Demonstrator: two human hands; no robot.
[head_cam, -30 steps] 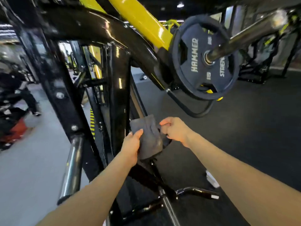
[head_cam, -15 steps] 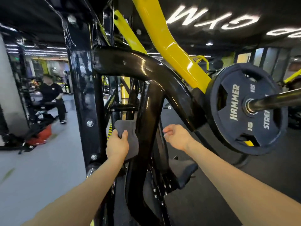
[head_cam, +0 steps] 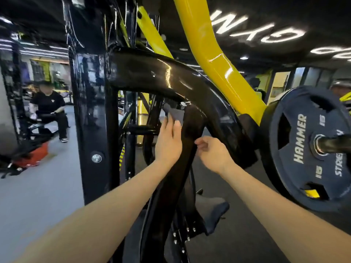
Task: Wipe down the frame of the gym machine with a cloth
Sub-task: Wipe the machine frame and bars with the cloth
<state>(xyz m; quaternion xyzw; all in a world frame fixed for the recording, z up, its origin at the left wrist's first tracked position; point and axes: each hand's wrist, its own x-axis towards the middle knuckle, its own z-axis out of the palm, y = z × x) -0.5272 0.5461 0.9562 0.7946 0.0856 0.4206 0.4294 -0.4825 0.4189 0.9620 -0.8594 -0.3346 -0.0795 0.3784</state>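
A glossy black machine frame (head_cam: pixel 159 76) arches across the middle, with a black strut (head_cam: pixel 171 186) running down from it. My left hand (head_cam: pixel 169 141) presses a grey cloth (head_cam: pixel 175 112) flat against the upper left side of that strut, just under the arch; most of the cloth is hidden by my fingers. My right hand (head_cam: pixel 213 152) hovers on the strut's right side with loosely curled fingers, holding nothing.
A yellow arm (head_cam: pixel 214 54) rises behind the black arch. A dark Hammer Strength weight plate (head_cam: pixel 307 149) hangs on a bar at the right. A thick black upright post (head_cam: pixel 93 118) stands at the left. A person sits on a bench (head_cam: pixel 49 111) far left.
My left hand has carried the cloth up the strut from its lower part to just under the arch. My right hand let go of the cloth a second ago. The view tilted upward.
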